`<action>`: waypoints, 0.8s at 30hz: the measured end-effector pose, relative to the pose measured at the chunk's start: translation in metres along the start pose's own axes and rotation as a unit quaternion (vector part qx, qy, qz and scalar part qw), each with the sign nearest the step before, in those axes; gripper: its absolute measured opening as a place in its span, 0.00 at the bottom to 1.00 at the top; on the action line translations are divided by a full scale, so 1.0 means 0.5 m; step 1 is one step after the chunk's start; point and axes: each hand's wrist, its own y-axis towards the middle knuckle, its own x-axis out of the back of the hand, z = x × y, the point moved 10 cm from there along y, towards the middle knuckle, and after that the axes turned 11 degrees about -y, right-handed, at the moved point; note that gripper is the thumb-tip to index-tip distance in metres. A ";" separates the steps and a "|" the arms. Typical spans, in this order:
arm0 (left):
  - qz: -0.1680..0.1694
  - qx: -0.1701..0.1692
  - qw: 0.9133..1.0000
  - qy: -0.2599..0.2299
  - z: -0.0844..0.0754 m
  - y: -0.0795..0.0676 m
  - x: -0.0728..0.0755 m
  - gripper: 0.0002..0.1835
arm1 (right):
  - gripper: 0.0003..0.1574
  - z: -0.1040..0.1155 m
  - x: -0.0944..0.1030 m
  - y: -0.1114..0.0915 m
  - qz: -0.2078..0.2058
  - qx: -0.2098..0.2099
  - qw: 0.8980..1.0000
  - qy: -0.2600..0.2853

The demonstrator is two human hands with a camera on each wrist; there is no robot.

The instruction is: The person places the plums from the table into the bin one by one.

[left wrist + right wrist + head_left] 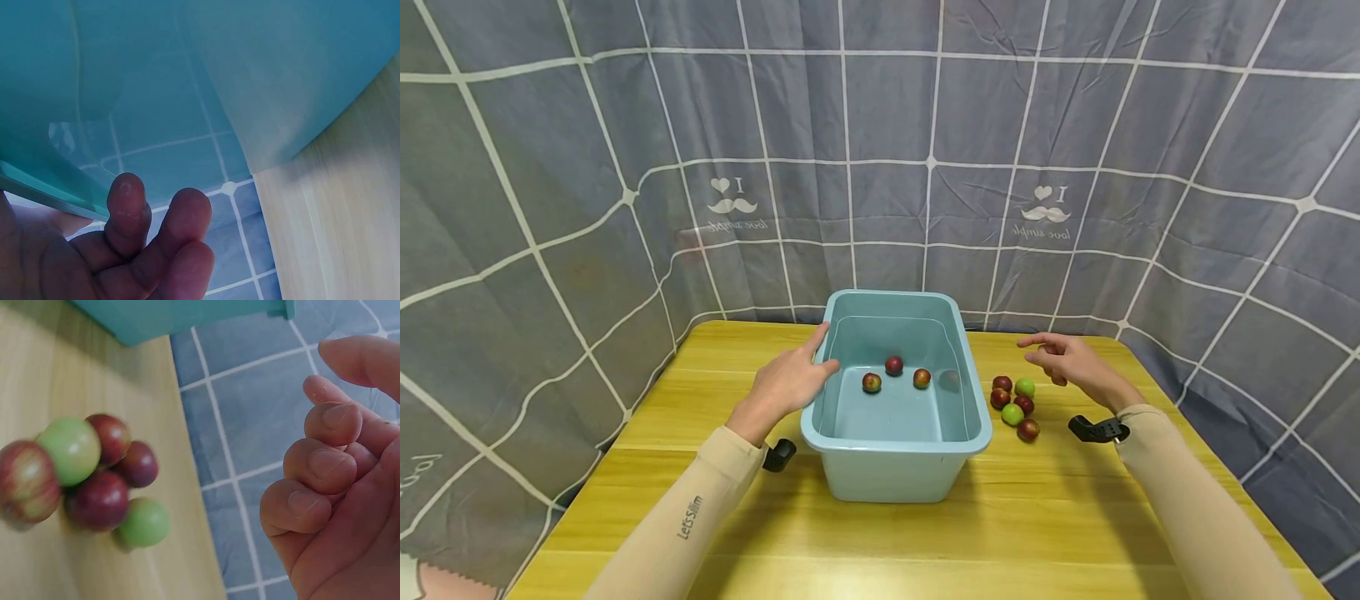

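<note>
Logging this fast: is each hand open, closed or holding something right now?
Left hand: holding the light-blue plastic tub by its side rim.
Right hand: open, fingers loosely curled, holding nothing.

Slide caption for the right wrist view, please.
Right hand, holding nothing, near four reddish fruits and two green ones on a wood-grained table; blue bin at top.

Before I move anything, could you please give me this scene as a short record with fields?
Bin: blue, on the table
Inside: three reddish fruits
Right of bin: four reddish fruits, two green fruits, grouped together
Left hand: holds bin, left side
Right hand: empty, near the group
Backdrop: gridded curtain
</note>
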 end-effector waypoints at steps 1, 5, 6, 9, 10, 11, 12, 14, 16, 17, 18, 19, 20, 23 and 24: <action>0.001 0.000 1.000 0.000 0.000 0.000 0.000 0.41 | 0.29 -0.009 -0.001 -0.003 -0.001 -0.004 1.000 0.006; 0.001 0.001 1.000 -0.002 0.001 0.001 0.000 0.41 | 0.31 -0.043 -0.007 -0.017 -0.007 -0.017 1.000 0.025; 0.001 0.001 1.000 -0.002 0.002 0.001 0.000 0.41 | 0.31 -0.050 -0.008 -0.021 -0.009 -0.020 0.999 0.028; 0.002 0.001 1.000 0.000 0.002 0.000 0.000 0.41 | 0.31 -0.069 -0.014 -0.032 -0.012 -0.024 0.999 0.043; 0.002 0.001 1.000 0.000 0.002 0.000 0.000 0.41 | 0.31 -0.075 -0.017 -0.035 -0.012 -0.027 0.998 0.051; 0.002 0.002 1.000 0.001 0.002 0.000 -0.001 0.41 | 0.32 -0.080 -0.020 -0.039 -0.011 -0.029 0.998 0.055; 0.002 0.001 1.000 0.001 0.002 0.000 -0.001 0.41 | 0.31 -0.086 -0.023 -0.042 -0.011 -0.030 0.998 0.060; 0.002 0.001 1.000 0.002 0.001 0.000 -0.001 0.41 | 0.31 -0.099 -0.029 -0.048 -0.010 -0.037 0.997 0.073; 0.001 0.001 1.000 0.001 0.001 0.000 -0.001 0.41 | 0.31 -0.112 -0.035 -0.054 -0.009 -0.043 0.996 0.083; 0.001 0.002 1.000 0.000 0.001 0.001 -0.001 0.41 | 0.32 -0.117 -0.039 -0.056 -0.008 -0.044 0.995 0.086; 0.001 0.002 1.000 0.000 0.001 0.001 -0.001 0.41 | 0.32 -0.122 -0.043 -0.058 -0.006 -0.044 0.995 0.093; 0.002 0.001 1.000 0.000 0.000 0.001 -0.001 0.41 | 0.32 -0.127 -0.047 -0.061 -0.004 -0.045 0.994 0.098; 0.001 0.001 1.000 0.001 0.000 0.001 -0.001 0.41 | 0.33 -0.131 -0.052 -0.062 -0.002 -0.046 0.994 0.102; 0.000 -0.002 1.000 0.003 0.001 0.001 0.000 0.41 | 0.34 -0.145 -0.064 -0.067 0.004 -0.047 0.993 0.110; 0.000 -0.003 1.000 0.003 0.001 0.001 0.000 0.41 | 0.33 -0.149 -0.069 -0.069 0.006 -0.047 0.993 0.112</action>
